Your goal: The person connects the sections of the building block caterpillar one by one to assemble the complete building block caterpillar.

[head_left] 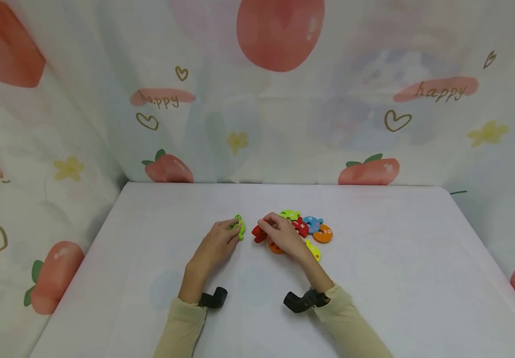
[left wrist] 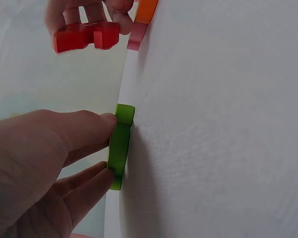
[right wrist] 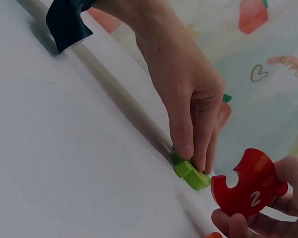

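My left hand (head_left: 214, 245) pinches a green wooden puzzle piece (left wrist: 120, 151) low at the table surface, thumb on one part and fingers on another. To its right my right hand (head_left: 287, 237) holds a red wooden puzzle piece (right wrist: 248, 191) up off the table. A white number 2 and a round notch show on the red piece in the right wrist view. The two held pieces are apart, the red one close beside the green. Beneath and behind my right hand lie more pieces, partly hidden by it.
The pile holds a lime green piece (head_left: 290, 215), a blue piece (head_left: 313, 223), an orange piece (head_left: 322, 233) marked 10, another red piece (head_left: 301, 227) and a yellow piece (head_left: 313, 250). They lie on a white-covered table (head_left: 396, 288). A patterned cloth (head_left: 284, 124) hangs behind.
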Demonstrator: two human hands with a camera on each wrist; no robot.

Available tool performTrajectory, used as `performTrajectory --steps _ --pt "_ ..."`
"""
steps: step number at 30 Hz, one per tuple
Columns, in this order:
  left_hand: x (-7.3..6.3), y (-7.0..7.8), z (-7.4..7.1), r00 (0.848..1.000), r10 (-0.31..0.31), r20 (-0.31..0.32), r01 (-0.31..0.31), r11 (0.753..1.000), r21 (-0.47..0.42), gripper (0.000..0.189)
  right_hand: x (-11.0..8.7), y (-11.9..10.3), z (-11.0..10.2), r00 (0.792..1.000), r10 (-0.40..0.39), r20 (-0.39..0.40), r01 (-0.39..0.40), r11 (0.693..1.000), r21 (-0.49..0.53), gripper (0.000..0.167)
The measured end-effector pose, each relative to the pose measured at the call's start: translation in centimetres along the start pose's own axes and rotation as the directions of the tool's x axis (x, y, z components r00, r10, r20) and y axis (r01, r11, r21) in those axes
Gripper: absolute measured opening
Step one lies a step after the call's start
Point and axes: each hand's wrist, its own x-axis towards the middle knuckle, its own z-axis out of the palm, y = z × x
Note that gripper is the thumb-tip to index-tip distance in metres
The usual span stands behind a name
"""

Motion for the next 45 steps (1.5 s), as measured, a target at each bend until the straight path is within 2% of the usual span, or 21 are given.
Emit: performTrajectory --steps 4,10,15,20,30,35,39,45 --pt "0.0 -0.1 -0.2 1.0 0.009 -0.006 -0.009 1.0 0.01 0.038 0.0 -0.1 0.7 0.999 -0.033 -0.011 0.032 0.998 -0.051 0.025" --pt "0.2 -0.2 -0.4 1.0 0.01 -0.012 -0.01 1.0 0.001 0.039 -0.1 -0.4 2.0 0.997 -0.08 0.017 0.081 0.992 -0.098 0.015" --pt "0.2 -0.3 -0.4 1.0 0.014 -0.001 -0.014 1.0 -0.013 0.039 -0.2 -0.1 2.8 0.998 -0.061 0.026 0.063 0.996 -0.058 0.021" --pt "0.4 -0.4 -0.5 1.0 -0.012 0.025 0.012 1.0 0.007 0.04 -0.2 0.1 3.2 0.998 -0.049 0.027 0.049 0.999 -0.017 0.024" --pt "0.2 -0.7 -0.7 0.999 -0.047 0.015 0.046 0.999 0.029 0.041 0.3 0.6 4.2 0.996 -0.085 -0.022 0.083 0.994 -0.072 0.036" --pt "-0.1 -1.1 -1.0 0.998 -0.056 -0.018 0.056 0.998 0.005 0.038 0.7 0.6 4.8 0.991 -0.118 -0.058 0.106 0.978 -0.181 0.04" --pt "-0.1 -1.1 -1.0 0.998 -0.055 -0.022 0.054 0.998 -0.023 0.037 0.7 0.3 5.5 0.988 -0.13 -0.081 0.104 0.957 -0.271 0.052" --pt "0.1 -1.2 -1.0 0.998 -0.053 -0.032 0.053 0.998 -0.02 0.036 0.8 -0.3 6.2 0.977 -0.195 -0.09 0.146 0.909 -0.39 0.061"
